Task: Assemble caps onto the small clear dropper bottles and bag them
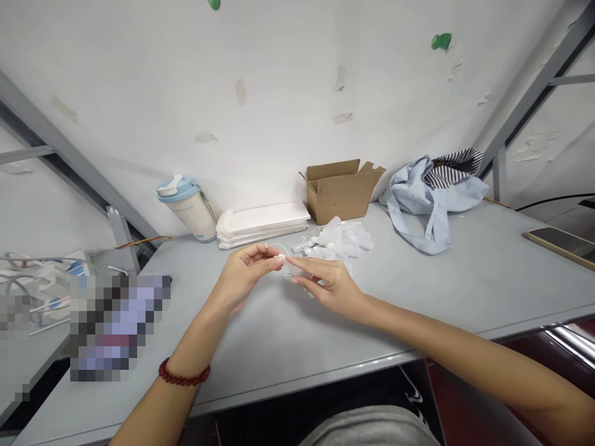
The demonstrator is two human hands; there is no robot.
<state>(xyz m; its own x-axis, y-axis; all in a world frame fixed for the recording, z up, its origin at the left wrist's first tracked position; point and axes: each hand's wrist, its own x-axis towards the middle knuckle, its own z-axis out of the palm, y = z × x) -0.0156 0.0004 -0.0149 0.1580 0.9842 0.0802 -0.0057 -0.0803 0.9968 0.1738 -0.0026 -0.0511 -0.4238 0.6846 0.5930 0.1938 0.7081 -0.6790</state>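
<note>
Hands: left hand (246, 271), right hand (328, 285) pinch small white piece (282, 257) | table (465, 272)

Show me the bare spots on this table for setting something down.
Bare: the table along its near edge, between the forearms, and the stretch between cloth bag and phone. Crowded: behind the left hand and right hand, pinching a small white part, lie the white pieces, cardboard box and stacked packets.
</note>
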